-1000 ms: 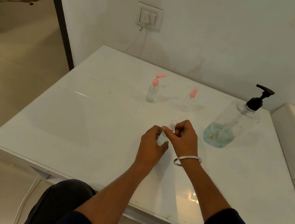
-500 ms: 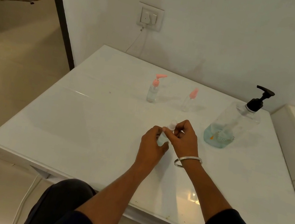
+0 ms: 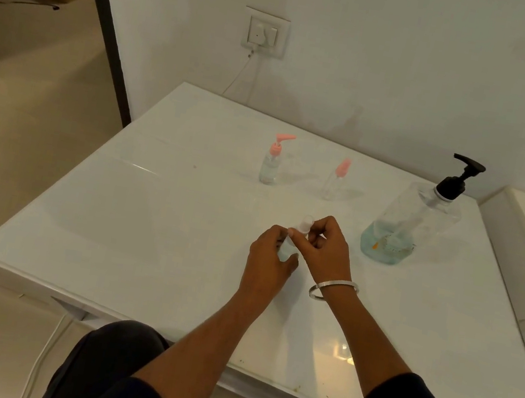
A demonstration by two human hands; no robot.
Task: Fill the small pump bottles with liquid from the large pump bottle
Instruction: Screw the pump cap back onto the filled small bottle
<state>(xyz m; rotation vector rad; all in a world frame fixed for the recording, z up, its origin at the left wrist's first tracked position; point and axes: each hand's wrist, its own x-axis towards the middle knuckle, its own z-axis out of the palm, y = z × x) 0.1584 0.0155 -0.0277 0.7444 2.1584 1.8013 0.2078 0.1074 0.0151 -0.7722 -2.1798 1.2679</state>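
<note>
Nothing has visibly shifted: left hand (image 3: 269, 262) still wraps a small clear plastic bottle (image 3: 287, 250) upright on the glossy white table (image 3: 147, 214), while right hand (image 3: 324, 249) pinches its rounded cap (image 3: 305, 224). Large clear pump bottle (image 3: 413, 220), black-topped with bluish liquid pooled low, stands apart at right.

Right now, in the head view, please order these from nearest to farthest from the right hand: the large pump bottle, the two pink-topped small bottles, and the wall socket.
From the right hand:
1. Large pump bottle, to its right on the table.
2. Pink-topped small bottle, straight behind it, looks empty.
3. Pink-topped small bottle with the long spout, behind and left.
4. Wall socket, on the wall beyond the table.
</note>
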